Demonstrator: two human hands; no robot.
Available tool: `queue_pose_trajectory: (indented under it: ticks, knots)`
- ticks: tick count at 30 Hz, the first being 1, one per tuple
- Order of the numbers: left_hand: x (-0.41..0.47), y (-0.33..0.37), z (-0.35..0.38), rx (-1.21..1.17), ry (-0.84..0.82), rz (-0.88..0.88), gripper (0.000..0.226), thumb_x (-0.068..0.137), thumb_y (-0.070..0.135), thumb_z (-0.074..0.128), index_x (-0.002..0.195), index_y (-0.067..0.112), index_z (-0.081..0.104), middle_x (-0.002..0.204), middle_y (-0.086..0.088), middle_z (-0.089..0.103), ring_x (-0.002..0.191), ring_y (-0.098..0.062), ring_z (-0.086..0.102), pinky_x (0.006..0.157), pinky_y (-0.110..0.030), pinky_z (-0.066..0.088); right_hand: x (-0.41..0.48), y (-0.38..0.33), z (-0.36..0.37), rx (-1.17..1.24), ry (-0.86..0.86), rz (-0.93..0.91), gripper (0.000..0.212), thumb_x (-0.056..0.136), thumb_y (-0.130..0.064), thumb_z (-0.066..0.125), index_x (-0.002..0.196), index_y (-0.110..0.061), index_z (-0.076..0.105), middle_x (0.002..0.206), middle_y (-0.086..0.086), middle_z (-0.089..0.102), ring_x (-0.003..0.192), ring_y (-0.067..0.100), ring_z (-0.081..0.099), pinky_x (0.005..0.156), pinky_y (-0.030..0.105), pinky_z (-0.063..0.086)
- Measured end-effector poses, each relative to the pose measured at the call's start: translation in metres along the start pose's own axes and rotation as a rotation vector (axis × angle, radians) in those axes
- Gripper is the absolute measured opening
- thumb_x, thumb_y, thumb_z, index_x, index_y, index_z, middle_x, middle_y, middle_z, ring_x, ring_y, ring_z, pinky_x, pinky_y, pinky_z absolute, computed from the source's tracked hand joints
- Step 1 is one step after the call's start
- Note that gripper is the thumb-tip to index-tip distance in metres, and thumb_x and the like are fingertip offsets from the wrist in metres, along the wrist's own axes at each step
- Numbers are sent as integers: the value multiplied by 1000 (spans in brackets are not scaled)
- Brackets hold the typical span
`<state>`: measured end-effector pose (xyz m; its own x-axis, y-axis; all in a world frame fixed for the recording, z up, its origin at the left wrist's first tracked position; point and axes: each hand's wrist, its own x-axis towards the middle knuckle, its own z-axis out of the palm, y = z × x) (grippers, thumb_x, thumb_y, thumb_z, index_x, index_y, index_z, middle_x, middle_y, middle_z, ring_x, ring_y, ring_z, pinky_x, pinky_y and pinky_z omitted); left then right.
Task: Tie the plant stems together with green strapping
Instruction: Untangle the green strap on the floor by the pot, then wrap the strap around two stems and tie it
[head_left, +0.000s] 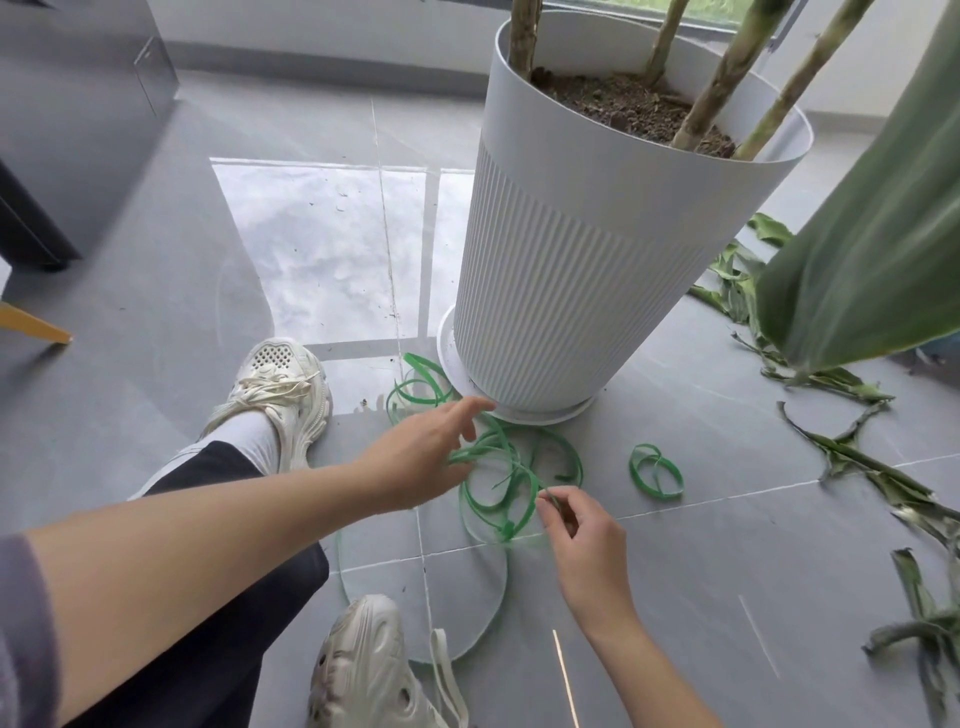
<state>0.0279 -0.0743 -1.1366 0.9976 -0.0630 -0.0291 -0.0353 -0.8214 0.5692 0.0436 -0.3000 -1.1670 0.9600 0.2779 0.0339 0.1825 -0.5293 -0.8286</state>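
Filling white pot (571, 260): soil (623, 104), plant stems (727, 73)

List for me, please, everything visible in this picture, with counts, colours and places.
planter: one, pale grey, ribbed, floor centre, on white saucer
plant stems: four, brownish green, rising from the planter's soil
green strapping: one loose tangle before the planter, one small coil to its right
torn leaves: many, green, floor at right
hanging leaf: one, green, right
shoes: two, cream, lower left
left hand: one, fingers straight, at the tangle
right hand: one, pinching a strand
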Motion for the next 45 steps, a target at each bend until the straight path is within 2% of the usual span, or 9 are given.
queue_pose_trajectory:
  ticks: [6,10,15,19,23,26,31,34,45]
  knots:
    - [6,15,-13,-84,113,59,15,93,27,55,101,16,62,79,10,51,69,-9,48,66,-25,38,18,-18,-5,47,8,-11,9,87,-17,67,84,-26,67,75,-5,66,67,11,58,63,22,47]
    - [17,18,-37,-150,295,20,20,94,33,51,76,24,48,62,12,47,60,-6,43,58,-26,36,37,-45,-21,102,71,-107,12,84,-16,70,86,-28,69,80,-8,68,75,10,64,69,26,52]
    - [33,36,-79,-493,578,26,17,95,24,49,78,25,46,53,6,40,48,-6,32,47,-23,29,66,-118,-41,89,265,-425,10,84,-10,70,93,-15,69,85,-5,58,65,6,53,60,8,42]
    - [42,40,-103,-664,725,-34,17,94,33,42,79,25,47,54,7,44,51,-13,37,51,-39,33,87,-183,-49,-40,439,-690,27,88,-23,54,112,-12,62,114,7,56,90,12,59,77,14,49]
    - [42,34,-102,-616,770,-126,25,99,26,41,75,24,47,54,7,45,51,-9,37,55,-34,34,116,-231,-47,-532,618,-710,38,90,-15,54,127,-11,56,127,5,58,114,20,51,93,30,41]
    - [34,32,-95,-624,735,-114,26,98,30,40,73,27,48,53,9,43,49,-7,35,52,-31,32,144,-246,-33,-697,582,-610,44,84,-12,67,127,-10,56,106,3,66,102,22,58,97,38,39]
    - [26,35,-99,-578,722,-33,24,86,45,39,73,26,47,53,5,41,49,-6,35,49,-27,29,172,-242,-28,-607,627,-562,20,83,-6,62,77,-24,56,72,-9,52,75,18,52,80,31,24]
    - [20,44,-105,-608,721,15,34,83,54,46,72,22,47,52,5,33,48,-6,29,46,-23,25,171,-238,-36,-506,597,-648,19,85,-8,49,72,-22,53,70,-11,42,72,18,49,73,27,16]
    - [13,50,-117,-666,696,90,44,77,53,57,66,10,52,53,4,33,50,-7,28,47,-21,24,164,-222,-58,-423,473,-735,16,83,-8,61,74,-20,54,72,-9,53,74,16,51,73,26,19]
